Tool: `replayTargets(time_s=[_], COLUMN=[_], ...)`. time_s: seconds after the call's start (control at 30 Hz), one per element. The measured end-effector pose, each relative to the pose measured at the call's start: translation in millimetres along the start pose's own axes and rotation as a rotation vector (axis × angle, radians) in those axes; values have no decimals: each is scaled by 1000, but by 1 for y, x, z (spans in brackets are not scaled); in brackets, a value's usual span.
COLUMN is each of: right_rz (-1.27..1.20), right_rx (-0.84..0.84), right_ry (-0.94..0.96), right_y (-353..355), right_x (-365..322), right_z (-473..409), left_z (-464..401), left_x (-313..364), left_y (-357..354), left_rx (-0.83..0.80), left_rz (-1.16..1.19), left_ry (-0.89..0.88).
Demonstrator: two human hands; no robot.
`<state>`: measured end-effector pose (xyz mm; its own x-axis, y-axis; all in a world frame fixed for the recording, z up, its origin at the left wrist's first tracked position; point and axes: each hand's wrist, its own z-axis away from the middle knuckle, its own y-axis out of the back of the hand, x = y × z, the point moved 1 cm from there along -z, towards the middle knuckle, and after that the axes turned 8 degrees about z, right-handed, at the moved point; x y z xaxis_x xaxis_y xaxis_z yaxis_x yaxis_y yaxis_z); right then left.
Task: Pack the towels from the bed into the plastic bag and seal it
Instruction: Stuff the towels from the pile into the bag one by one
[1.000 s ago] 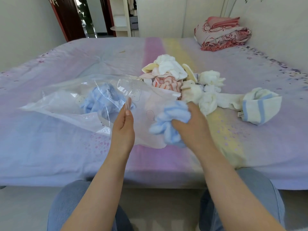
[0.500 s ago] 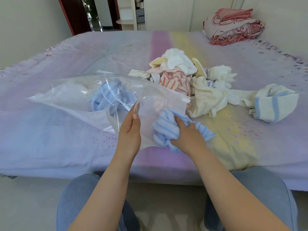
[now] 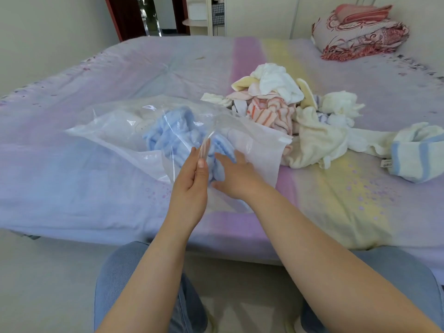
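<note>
— Where's the fluffy pale-blue towel (image 3: 177,138)?
— Inside the clear plastic bag (image 3: 115,133) on the bed's pastel sheet (image 3: 72,188), just past her fingers.
— Her grip?
— Left hand (image 3: 189,188) pinches the bag's upper mouth film; right hand (image 3: 236,179), fingers straight, reaches in, touching it.

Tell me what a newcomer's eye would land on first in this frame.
Front and centre, the left hand holds up the mouth of the clear plastic bag while the right hand pushes a blue towel inside. To their right, a pile of towels waits on the bed.
</note>
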<state>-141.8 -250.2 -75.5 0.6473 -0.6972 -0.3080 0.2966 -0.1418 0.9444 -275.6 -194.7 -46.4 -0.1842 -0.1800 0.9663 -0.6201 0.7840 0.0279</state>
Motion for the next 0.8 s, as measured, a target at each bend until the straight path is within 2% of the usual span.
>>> replayTargets(time_s=[0.07,0.2,0.23,0.37,0.4,0.47,0.57,0.63,0.73,0.8], right_rz=[-23,92,31,-516,-546,-454,-406,-469,-610,-576], right_rx=[-2,-248,-241,-150,-124,-82,102,313,704,925], right_ry=[-119,-61,-13,148,155,187,227,221,78,-93], right_y=[-2,-9,-9,4,9,7,-2,-2,10,23], right_x=[4,-16,-25,-59,-62,-58,-25,3,49,86], right_z=[2,-27,-36,-47,-40,-29,3,29,55,48], left_z=[1,3,3,-3,-6,-11,-17,-20,-22,-22], left_x=[2,5,5,5,3,0,-2,-2,-3,-3], left_y=[7,14,15,19,20,19,13,7,-3,-8], left_rx=[4,24,22,31,42,58,56,48,52,52], left_rz=[24,65,75,111,126,145,164,168,171,170], left_ry=[-16,-40,-42,-26,-18,-25,-20,-16,-14,-1])
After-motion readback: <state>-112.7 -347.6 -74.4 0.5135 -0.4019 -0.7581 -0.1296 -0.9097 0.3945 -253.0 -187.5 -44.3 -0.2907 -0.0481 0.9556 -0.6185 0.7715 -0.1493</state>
